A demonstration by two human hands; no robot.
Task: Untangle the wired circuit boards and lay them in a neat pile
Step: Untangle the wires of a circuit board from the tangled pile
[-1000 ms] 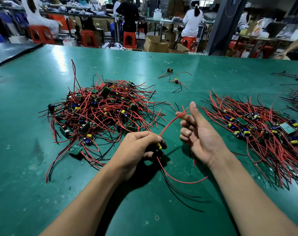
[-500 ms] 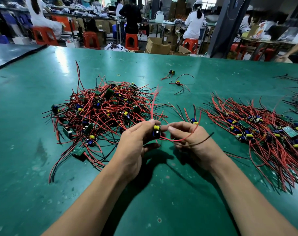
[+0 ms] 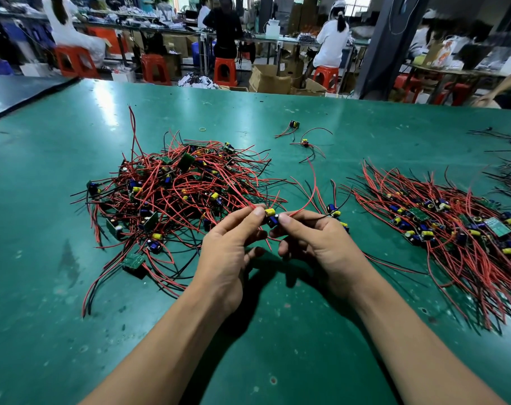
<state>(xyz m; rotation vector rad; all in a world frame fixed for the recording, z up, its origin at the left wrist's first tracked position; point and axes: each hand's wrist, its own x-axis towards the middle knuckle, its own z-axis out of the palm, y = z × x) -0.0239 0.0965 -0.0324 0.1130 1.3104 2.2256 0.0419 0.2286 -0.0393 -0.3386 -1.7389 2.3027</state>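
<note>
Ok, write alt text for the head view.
The left hand and right hand pinch one wired circuit board over a green table. A tangled heap of wired boards lies to their left, a neater pile to their right.

Green table [image 3: 73, 141], orange stools [image 3: 225, 71] behind.

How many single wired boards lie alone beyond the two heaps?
2: the far board beyond the tangled heap, the near board slightly right of it. Others may hide at the right edge.
</note>
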